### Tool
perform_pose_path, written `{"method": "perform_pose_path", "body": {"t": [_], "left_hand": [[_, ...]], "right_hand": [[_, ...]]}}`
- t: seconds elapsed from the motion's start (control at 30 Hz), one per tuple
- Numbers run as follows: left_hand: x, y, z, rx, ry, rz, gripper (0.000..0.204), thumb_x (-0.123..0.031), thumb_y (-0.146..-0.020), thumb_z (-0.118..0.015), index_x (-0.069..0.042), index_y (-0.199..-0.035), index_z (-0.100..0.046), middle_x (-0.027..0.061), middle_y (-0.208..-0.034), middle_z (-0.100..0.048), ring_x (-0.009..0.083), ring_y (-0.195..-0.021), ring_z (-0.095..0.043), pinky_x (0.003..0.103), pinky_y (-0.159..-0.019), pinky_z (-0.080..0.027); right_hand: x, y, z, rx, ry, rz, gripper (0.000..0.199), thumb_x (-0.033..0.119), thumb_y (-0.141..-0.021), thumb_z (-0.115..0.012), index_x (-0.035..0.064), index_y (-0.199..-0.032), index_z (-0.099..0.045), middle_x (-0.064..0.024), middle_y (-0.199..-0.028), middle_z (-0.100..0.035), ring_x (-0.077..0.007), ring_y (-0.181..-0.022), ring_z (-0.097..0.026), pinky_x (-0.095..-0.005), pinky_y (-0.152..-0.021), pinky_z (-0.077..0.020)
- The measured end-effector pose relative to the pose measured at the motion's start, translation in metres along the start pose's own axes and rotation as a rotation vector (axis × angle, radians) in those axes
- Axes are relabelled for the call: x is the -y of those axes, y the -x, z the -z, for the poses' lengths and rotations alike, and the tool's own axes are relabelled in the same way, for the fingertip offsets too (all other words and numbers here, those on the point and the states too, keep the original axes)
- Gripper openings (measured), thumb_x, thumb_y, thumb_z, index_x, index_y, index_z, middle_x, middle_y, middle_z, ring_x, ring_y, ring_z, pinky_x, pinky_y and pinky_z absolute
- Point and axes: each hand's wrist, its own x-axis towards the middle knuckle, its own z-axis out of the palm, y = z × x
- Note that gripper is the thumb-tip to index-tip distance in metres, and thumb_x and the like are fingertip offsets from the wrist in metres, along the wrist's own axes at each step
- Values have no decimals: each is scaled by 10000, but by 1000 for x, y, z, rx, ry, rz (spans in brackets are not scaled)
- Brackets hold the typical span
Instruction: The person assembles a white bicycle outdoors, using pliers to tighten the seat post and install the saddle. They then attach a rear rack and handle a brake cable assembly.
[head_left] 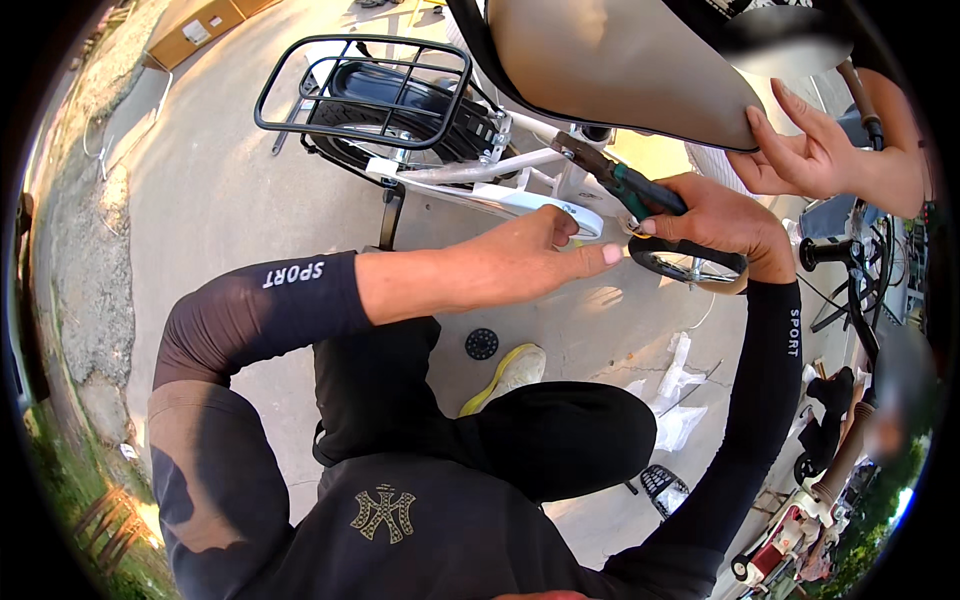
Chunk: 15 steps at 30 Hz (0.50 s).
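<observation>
The right hand's (725, 220) grip is closed around the green handles of a pair of pliers (620, 178), whose jaws point up toward the white bicycle frame (470, 172) below the tan saddle (620, 70). The left hand (540, 255) lies half open, fingers stretched toward the white chain guard (535, 205); whether the fingertips pinch anything there is hard to make out. Another person's hand (800, 150) touches the saddle's edge. Behind stand the black rear rack (360, 90) and tyre (400, 110).
</observation>
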Motion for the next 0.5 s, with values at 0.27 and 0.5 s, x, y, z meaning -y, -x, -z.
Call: {"method": "perform_pose_path", "body": {"t": [0.27, 0.5], "left_hand": [[-15, -90, -86, -163, 1049, -128, 524, -554, -903, -733, -93, -1120, -613, 23, -1002, -641, 104, -919, -598, 299, -776, -504], [-28, -97, -91, -238, 1213, -171, 455, -493, -948, -680, -82, -1126, -601, 39, -1007, -656, 137, -942, -657, 329, -873, -530]], "right_hand": [[-2, -1, -3, -171, 168, 115, 534, 150, -764, -826, -48, -1202, -594, -163, -949, -726, -281, -873, -699, -373, -793, -535], [-15, 24, -94, -1191, 1096, -71, 932, 234, -761, -842, 132, -1544, -348, -151, -1478, -485, -331, -1381, -464, -492, -1089, -400]]}}
